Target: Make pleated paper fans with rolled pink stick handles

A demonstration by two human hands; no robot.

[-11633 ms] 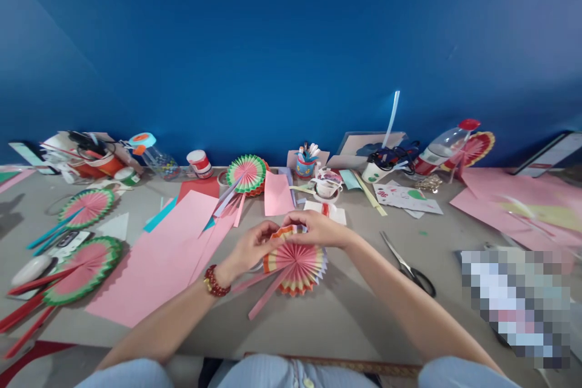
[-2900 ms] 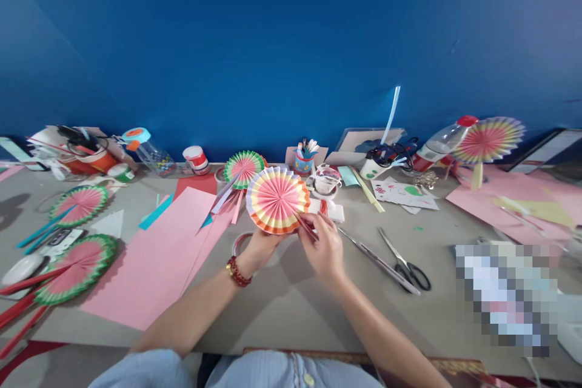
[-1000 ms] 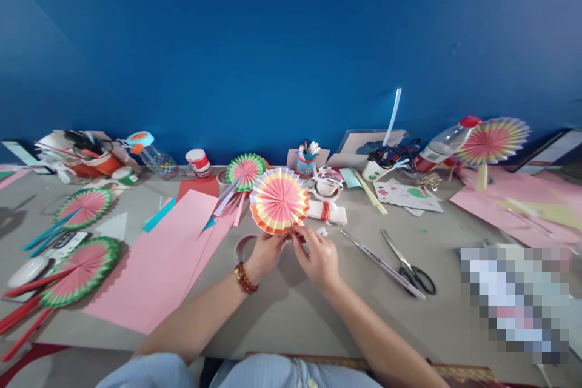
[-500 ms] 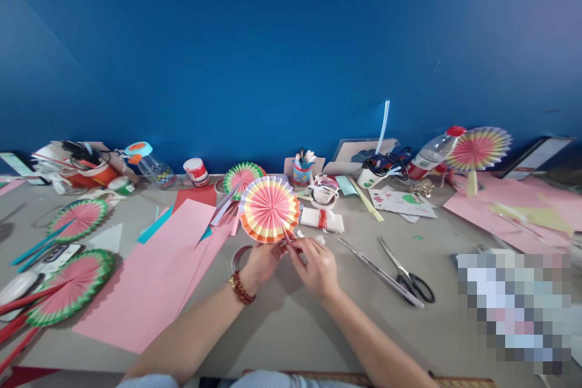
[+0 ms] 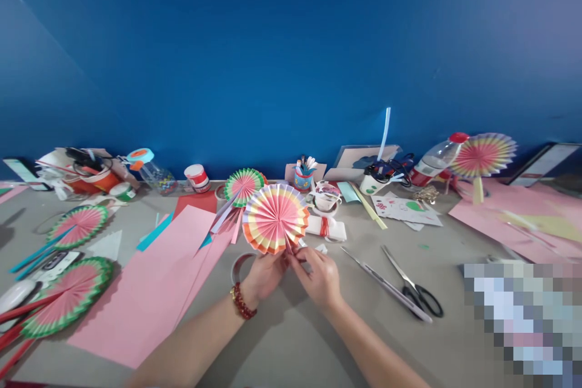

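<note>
A round pleated paper fan [image 5: 276, 218], pink in the middle with yellow, orange and lilac edges, is held up over the table. My left hand [image 5: 266, 276] is closed on its lower edge, a red beaded bracelet at the wrist. My right hand [image 5: 318, 276] pinches the fan's bottom edge just to the right, its fingertips close to the left ones. Both sets of fingertips are partly hidden by the fan. Behind it stands a green-edged pleated fan [image 5: 244, 187]. A roll of tape [image 5: 240, 267] lies beside my left wrist.
Scissors [image 5: 421, 294] and a long thin pale tool [image 5: 386, 285] lie to the right. Pink paper sheets [image 5: 150, 291] cover the left, near two green-edged fans [image 5: 68, 300]. Along the blue wall stand a bottle [image 5: 439, 160], a bead jar [image 5: 157, 176] and a pen cup [image 5: 303, 179].
The view has tilted slightly, so most things sit a little lower. The fan stays in both hands, turned slightly, and has shifted a little to the right.
</note>
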